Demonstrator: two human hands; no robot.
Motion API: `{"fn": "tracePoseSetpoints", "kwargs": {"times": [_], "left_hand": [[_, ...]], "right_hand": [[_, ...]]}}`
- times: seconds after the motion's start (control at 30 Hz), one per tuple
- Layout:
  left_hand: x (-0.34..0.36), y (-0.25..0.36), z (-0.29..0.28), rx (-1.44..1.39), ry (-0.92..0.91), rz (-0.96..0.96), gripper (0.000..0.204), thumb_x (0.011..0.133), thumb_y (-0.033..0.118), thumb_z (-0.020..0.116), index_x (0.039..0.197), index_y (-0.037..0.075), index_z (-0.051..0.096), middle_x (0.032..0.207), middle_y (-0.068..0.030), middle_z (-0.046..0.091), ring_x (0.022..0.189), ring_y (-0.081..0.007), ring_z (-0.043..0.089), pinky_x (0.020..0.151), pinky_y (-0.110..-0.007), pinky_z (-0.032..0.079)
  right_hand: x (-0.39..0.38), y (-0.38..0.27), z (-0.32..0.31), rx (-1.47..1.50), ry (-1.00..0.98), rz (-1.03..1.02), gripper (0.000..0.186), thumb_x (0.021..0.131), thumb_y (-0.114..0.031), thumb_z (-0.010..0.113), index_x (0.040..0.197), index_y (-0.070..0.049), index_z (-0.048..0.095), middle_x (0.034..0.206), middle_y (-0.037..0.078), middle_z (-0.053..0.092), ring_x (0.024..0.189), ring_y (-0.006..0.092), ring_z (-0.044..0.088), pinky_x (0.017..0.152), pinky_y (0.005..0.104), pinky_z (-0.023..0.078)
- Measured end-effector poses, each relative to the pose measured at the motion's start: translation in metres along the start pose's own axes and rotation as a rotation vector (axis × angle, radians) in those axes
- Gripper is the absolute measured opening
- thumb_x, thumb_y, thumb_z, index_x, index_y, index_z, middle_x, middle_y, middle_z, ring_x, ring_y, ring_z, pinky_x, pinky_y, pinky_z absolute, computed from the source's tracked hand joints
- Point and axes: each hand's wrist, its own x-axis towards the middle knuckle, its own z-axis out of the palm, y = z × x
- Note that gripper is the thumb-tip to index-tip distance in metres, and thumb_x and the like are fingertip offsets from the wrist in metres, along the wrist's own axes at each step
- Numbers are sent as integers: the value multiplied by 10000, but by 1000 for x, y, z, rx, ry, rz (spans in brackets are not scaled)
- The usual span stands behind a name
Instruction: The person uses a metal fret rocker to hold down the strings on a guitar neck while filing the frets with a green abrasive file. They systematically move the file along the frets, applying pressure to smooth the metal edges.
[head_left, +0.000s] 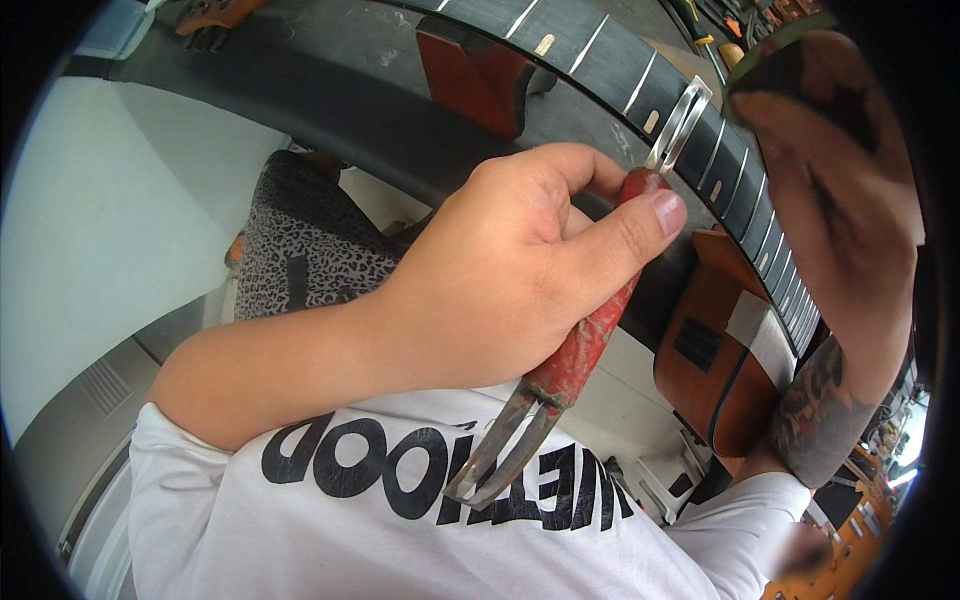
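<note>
My left hand (530,260) is closed around the red, worn handle of a double-ended fret file (590,335), with its thumb along the upper part. A slotted metal head sticks out of each end of the handle. The upper head lies over the dark fretboard (590,50) of a guitar; whether it touches a fret cannot be told. Toward my shirt points the lower head. At the upper right, my right hand (820,150) is curled beside the fretboard's far edge, around something greenish that I cannot make out.
Under the neck, a dark red support block (470,80) stands on the black bench edge (250,120). The brown guitar body (690,370) hangs at the right. A clear plastic box (110,30) sits at the upper left. Several tools lie at the far right.
</note>
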Motion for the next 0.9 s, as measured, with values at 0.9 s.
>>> {"fn": "tracePoseSetpoints", "kwargs": {"times": [0.9], "left_hand": [[-2, 5, 0, 14, 17, -49, 321, 985, 299, 635, 1074, -7, 594, 693, 35, 592, 573, 1, 496, 502, -183, 389]], "right_hand": [[15, -31, 9, -15, 2, -6, 328, 562, -93, 701, 882, -33, 735, 956, 93, 575, 923, 312, 568, 792, 411, 474]]}}
